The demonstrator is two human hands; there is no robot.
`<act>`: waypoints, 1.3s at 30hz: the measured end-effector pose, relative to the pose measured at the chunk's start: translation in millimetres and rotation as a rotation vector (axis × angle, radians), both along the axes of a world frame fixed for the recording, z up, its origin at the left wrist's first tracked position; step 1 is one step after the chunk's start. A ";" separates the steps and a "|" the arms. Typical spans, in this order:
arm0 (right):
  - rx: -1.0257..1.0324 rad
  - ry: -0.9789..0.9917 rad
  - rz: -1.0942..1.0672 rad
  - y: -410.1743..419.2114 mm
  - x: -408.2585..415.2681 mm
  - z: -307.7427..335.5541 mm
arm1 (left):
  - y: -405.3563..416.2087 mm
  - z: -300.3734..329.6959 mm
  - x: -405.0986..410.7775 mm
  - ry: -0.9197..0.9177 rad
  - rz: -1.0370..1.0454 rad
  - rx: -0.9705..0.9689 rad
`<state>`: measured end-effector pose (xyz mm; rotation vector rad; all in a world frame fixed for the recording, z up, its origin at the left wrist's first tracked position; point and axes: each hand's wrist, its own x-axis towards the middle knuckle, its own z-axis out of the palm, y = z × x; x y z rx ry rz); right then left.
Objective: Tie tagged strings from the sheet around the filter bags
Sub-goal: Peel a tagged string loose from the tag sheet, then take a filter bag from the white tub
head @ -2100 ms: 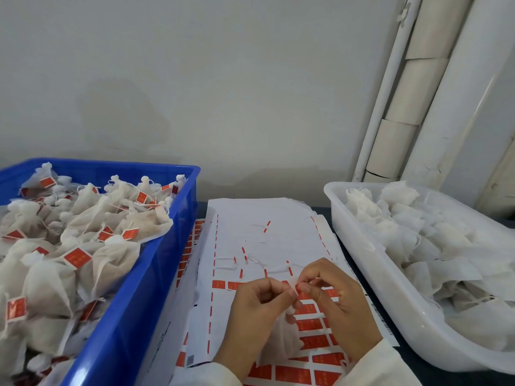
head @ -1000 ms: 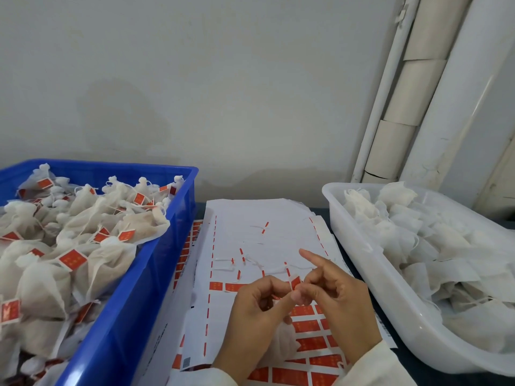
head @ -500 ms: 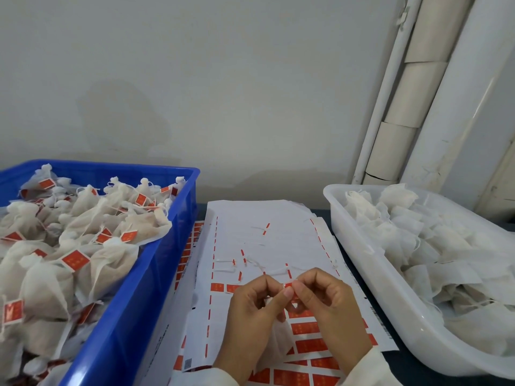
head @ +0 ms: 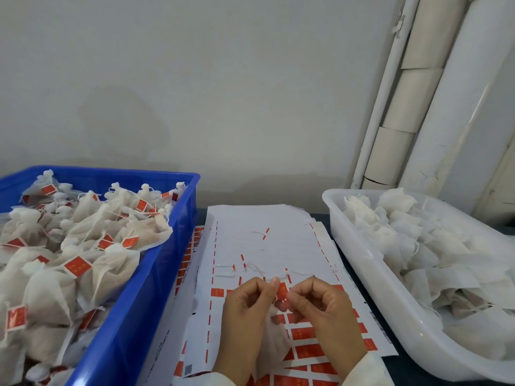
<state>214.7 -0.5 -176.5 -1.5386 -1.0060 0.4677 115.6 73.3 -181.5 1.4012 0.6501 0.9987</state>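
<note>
A white filter bag (head: 274, 345) hangs between my two hands above the tag sheet (head: 267, 246), a white sheet with rows of red tags and loose strings. My left hand (head: 248, 310) pinches the bag's gathered neck and the string by it. My right hand (head: 324, 310) pinches the string close to the red tag (head: 281, 292), which shows between my fingertips. The two hands nearly touch at the fingertips. The knot itself is hidden by my fingers.
A blue crate (head: 156, 274) on the left is heaped with tied bags bearing red tags. A white tub (head: 362, 274) on the right holds untied filter bags. More tag sheets lie under the top one. A wall and white pipes stand behind.
My right hand's forefinger, stretched out a second ago, has curled back in. Both hands have drawn slightly apart at the bag's neck, and the red tag now shows between them.
</note>
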 end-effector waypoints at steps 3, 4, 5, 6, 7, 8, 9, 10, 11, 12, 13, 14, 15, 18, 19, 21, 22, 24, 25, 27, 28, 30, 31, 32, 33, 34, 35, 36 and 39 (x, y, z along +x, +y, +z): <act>-0.008 -0.017 -0.022 0.4 2.8 0.2 | 0.5 -0.4 1.1 0.020 -0.026 0.023; -0.012 -0.023 -0.030 0.3 3.7 1.0 | 0.7 -0.2 0.9 0.036 -0.041 0.035; -0.016 -0.027 -0.040 0.4 4.8 1.3 | 1.4 0.3 0.0 0.055 -0.064 0.047; -0.017 -0.026 -0.050 0.5 6.0 1.9 | 2.6 1.3 -1.7 0.072 -0.096 0.056; -0.015 -0.018 -0.056 0.5 7.2 2.9 | 4.5 2.6 -3.5 0.087 -0.130 0.060; -0.014 -0.009 -0.060 0.2 8.2 4.4 | 6.7 3.7 -5.5 0.103 -0.157 0.060; -0.012 -0.003 -0.061 -0.3 9.0 6.2 | 8.8 5.3 -7.2 0.123 -0.178 0.056; -0.008 -0.001 -0.064 -1.2 9.9 8.3 | 10.5 6.6 -8.7 0.144 -0.197 0.054; -0.002 0.001 -0.065 -2.0 10.8 10.7 | 11.5 8.3 -10.2 0.163 -0.218 0.055; 0.004 0.006 -0.067 -2.5 11.3 13.3 | 12.6 8.9 -11.3 0.181 -0.240 0.055; 0.006 0.009 -0.068 -3.0 11.7 15.2 | 13.3 9.2 -12.9 0.191 -0.266 0.049; 0.005 0.012 -0.069 -3.4 12.0 17.3 | 14.0 8.9 -14.5 0.200 -0.294 0.044; 0.005 0.017 -0.072 -3.7 12.0 19.2 | 14.4 7.8 -16.3 0.223 -0.311 0.050; 0.006 0.041 -0.074 -6.3 11.6 22.2 | 11.2 -0.4 -17.4 0.443 -0.295 0.204; 0.002 0.036 -0.072 -7.8 10.4 22.8 | 7.8 -2.3 -17.0 0.504 -0.279 0.253; -0.002 0.032 -0.072 -11.8 7.1 24.1 | -0.8 -1.7 -15.6 0.534 -0.244 0.281; 0.005 0.047 -0.068 -13.9 4.5 25.0 | -5.1 -0.4 -14.9 0.525 -0.215 0.270; 0.008 0.044 -0.065 -17.2 -0.7 26.1 | -12.9 6.2 -16.9 0.489 -0.153 0.243; -0.008 0.015 -0.067 -18.9 -3.5 26.5 | -16.0 10.0 -19.2 0.466 -0.116 0.232; -0.034 -0.013 -0.035 -21.5 -9.3 28.7 | -19.2 20.0 -26.8 0.406 -0.047 0.220; -0.041 0.003 -0.001 -22.6 -12.9 31.1 | -19.7 26.0 -31.4 0.391 -0.019 0.225; -0.071 -0.010 0.070 -23.0 -21.7 39.2 | -20.8 38.5 -42.8 0.400 0.039 0.254; -0.089 -0.046 0.100 -22.3 -26.6 43.9 | -21.8 44.5 -49.5 0.418 0.073 0.267; -0.099 -0.081 0.131 -20.4 -31.7 49.1 | -23.4 49.8 -56.9 0.435 0.109 0.269; -0.100 -0.112 0.160 -18.1 -38.1 55.4 | -25.0 55.5 -64.5 0.453 0.143 0.264; -0.092 -0.133 0.191 -15.0 -45.3 62.5 | -26.4 62.0 -73.1 0.478 0.183 0.270; -0.077 -0.137 0.221 -11.6 -53.4 69.8 | -27.9 69.9 -83.0 0.506 0.237 0.298; -0.059 -0.120 0.256 -7.0 -62.2 77.1 | -29.6 79.2 -94.4 0.521 0.301 0.343; -0.002 -0.069 0.386 9.7 -92.6 97.8 | -36.4 107.6 -133.3 0.414 0.457 0.436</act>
